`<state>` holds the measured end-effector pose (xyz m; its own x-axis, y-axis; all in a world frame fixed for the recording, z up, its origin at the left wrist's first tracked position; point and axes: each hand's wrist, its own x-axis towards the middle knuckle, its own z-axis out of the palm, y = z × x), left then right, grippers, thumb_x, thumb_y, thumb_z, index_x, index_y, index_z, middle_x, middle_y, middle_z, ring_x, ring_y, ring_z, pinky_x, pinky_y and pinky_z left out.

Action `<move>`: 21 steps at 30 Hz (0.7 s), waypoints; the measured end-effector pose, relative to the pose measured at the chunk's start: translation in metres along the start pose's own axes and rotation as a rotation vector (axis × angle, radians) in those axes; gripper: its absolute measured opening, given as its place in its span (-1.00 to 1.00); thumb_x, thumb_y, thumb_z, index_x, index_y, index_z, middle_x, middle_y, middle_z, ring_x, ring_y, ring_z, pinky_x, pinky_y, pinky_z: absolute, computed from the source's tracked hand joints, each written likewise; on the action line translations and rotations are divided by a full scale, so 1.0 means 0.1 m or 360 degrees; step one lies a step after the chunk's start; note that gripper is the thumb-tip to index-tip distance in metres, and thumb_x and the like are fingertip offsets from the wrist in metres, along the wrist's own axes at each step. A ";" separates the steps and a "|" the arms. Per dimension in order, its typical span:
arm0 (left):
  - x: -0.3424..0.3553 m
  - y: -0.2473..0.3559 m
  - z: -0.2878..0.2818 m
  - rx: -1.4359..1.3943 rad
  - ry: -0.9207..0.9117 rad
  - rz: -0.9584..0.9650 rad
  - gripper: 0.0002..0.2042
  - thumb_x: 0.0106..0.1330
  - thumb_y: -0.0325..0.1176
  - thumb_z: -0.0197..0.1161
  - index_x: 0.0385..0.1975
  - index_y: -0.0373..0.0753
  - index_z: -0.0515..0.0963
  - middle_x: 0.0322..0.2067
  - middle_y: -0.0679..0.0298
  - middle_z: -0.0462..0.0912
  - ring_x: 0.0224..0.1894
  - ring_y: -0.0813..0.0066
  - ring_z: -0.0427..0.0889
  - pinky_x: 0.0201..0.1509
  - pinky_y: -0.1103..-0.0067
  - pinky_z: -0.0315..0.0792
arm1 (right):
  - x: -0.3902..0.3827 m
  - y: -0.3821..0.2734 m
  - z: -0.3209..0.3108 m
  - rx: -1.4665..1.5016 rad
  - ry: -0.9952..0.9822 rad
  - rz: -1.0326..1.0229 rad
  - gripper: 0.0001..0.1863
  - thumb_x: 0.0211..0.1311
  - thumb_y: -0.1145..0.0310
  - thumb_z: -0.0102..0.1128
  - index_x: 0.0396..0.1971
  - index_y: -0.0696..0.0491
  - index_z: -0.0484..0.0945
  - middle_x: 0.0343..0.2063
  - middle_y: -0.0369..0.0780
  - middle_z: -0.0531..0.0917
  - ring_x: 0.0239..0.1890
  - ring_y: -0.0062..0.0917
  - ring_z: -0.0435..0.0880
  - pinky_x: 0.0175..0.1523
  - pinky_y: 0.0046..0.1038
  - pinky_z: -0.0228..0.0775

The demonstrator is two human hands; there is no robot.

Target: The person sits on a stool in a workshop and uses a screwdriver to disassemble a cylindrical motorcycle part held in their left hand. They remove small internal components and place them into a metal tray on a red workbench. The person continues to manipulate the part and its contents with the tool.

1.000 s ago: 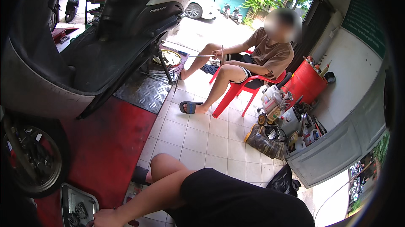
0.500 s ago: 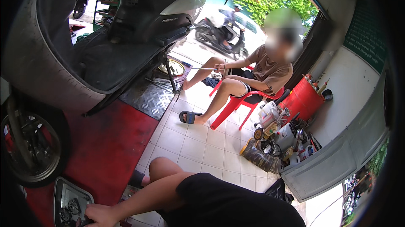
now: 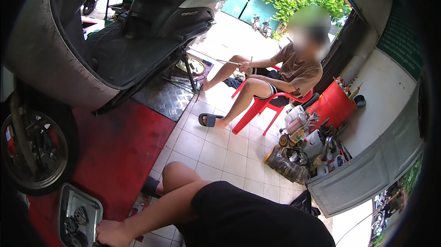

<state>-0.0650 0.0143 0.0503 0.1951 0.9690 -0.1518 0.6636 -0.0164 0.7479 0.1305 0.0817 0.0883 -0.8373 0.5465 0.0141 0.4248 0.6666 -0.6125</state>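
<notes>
Right hand (image 3: 110, 234), bare, at right rim of rectangular silver metal tray (image 3: 72, 196). Fingers look curled; tips hidden at frame edge, so cannot tell whether they grip the small dark item (image 3: 98, 244) beside them. Tray just left of fingers, grey metal parts (image 3: 81, 216) inside. Flat red platform (image 3: 115, 155) ahead of fingers. Black-tyred wheel (image 3: 41, 155) ahead-left, grey-and-black scooter (image 3: 115, 58) past it. Well ahead-right of fingers: person in brown T-shirt (image 3: 301, 74) on red plastic chair (image 3: 250, 117); red drum (image 3: 333, 104) beyond.
</notes>
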 end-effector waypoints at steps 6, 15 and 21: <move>0.04 0.03 -0.07 -0.0225 -0.0241 0.0119 -0.56 0.15 -0.51 0.39 0.05 -0.44 0.50 -0.04 0.10 0.63 -0.01 0.40 0.58 0.12 0.47 0.44 | -0.04 0.12 0.25 0.0512 0.0591 -0.0072 -0.51 0.20 0.04 0.13 -0.74 0.15 0.52 -0.74 0.00 0.49 -0.55 -0.04 0.55 -0.42 -0.15 0.39; -0.33 0.12 -0.15 -0.1272 -0.0598 -0.0249 -0.58 -0.16 -0.51 0.50 -0.29 -0.42 0.46 -0.46 0.20 0.61 -0.41 0.47 0.64 -0.30 0.55 0.52 | -0.30 -0.20 0.24 0.0756 0.0362 -0.0064 -0.56 0.24 0.08 0.17 -0.69 0.12 0.53 -0.74 -0.10 0.53 -0.61 -0.11 0.54 -0.49 -0.21 0.36; -0.18 0.39 0.01 -0.1932 -0.1284 -0.0549 -0.64 -0.13 -0.56 0.47 -0.31 -0.42 0.48 -0.47 0.14 0.60 -0.43 0.44 0.63 -0.34 0.56 0.53 | -0.55 -0.14 0.24 0.0976 0.0439 -0.0142 -0.57 0.22 0.14 0.25 -0.74 0.09 0.46 -0.79 -0.14 0.47 -0.70 -0.18 0.48 -0.59 -0.28 0.31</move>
<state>-0.0415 -0.0041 0.0813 0.7620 0.4827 -0.4316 -0.1501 0.7801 0.6074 0.1624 0.0299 0.0776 -0.7071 0.6664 0.2365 0.0181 0.3514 -0.9360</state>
